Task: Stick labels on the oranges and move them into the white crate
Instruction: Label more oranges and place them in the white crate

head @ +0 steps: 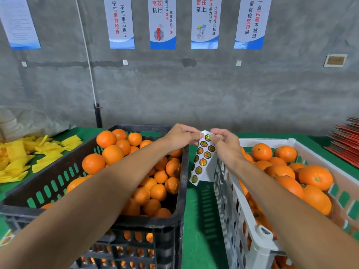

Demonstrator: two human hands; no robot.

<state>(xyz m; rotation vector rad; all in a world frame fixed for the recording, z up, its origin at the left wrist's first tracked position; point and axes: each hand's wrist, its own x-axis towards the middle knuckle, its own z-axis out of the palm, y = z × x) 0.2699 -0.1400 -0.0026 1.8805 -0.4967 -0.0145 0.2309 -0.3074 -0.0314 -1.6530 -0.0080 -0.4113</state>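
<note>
Green table [200,210] under a grey wall: both hands pinch the top of the label strip [203,162], left hand [179,136] steadying, right hand [225,141] likely peeling one; next, press it onto an orange [106,139] from the black crate [178,212], then into the white crate [258,247].

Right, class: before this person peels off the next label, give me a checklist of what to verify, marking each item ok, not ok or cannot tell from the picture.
1. Label sheet held at its top by both the left hand and the right hand: ok.
2. Labels left on the sheet: ok, several round ones show.
3. A label already lifted onto a fingertip: cannot tell, the fingers hide the top edge.
4. Unlabelled oranges within reach in the black crate: ok.
5. Room in the white crate: ok, though it is fairly full.
6. An orange in hand to label: not ok, both hands are on the sheet.
</note>
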